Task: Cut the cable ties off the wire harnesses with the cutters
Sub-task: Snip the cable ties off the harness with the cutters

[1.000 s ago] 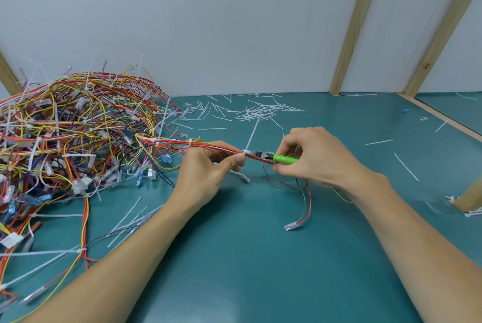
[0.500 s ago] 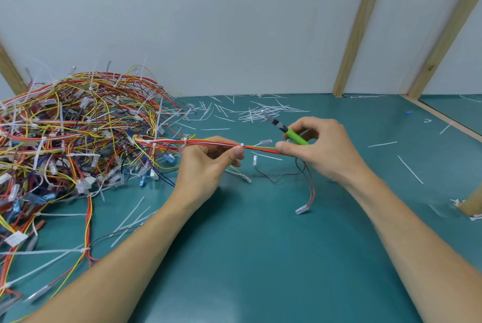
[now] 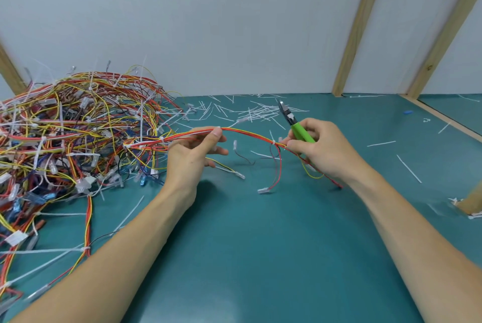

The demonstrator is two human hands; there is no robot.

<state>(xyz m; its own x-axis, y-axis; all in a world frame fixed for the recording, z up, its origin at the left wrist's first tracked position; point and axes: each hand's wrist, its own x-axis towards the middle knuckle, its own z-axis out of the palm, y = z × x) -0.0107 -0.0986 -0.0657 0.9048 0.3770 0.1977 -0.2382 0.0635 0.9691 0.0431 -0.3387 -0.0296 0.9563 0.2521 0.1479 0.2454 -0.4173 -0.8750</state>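
Observation:
A red, yellow and white wire harness [image 3: 250, 134] stretches in the air between my two hands. My left hand [image 3: 194, 151] pinches it near thumb and forefinger, at the side of the big tangled pile of harnesses [image 3: 75, 129]. My right hand [image 3: 320, 147] pinches the harness beside a white cable tie [image 3: 273, 142] and also grips the green-handled cutters [image 3: 296, 125], whose jaws point up and away from the wires. Loose branches with white connectors [image 3: 263, 190] hang below the harness.
Several cut white tie pieces [image 3: 258, 111] lie scattered on the teal table [image 3: 260, 244] behind my hands and to the right. Wooden posts [image 3: 357, 27] lean against the white back wall. A wooden block [image 3: 472, 201] sits at the right edge.
My right hand lifted the cutters off the harness and swung the jaws upward. Both hands moved apart, sliding along the harness, and a new tie now sits by my right fingers.

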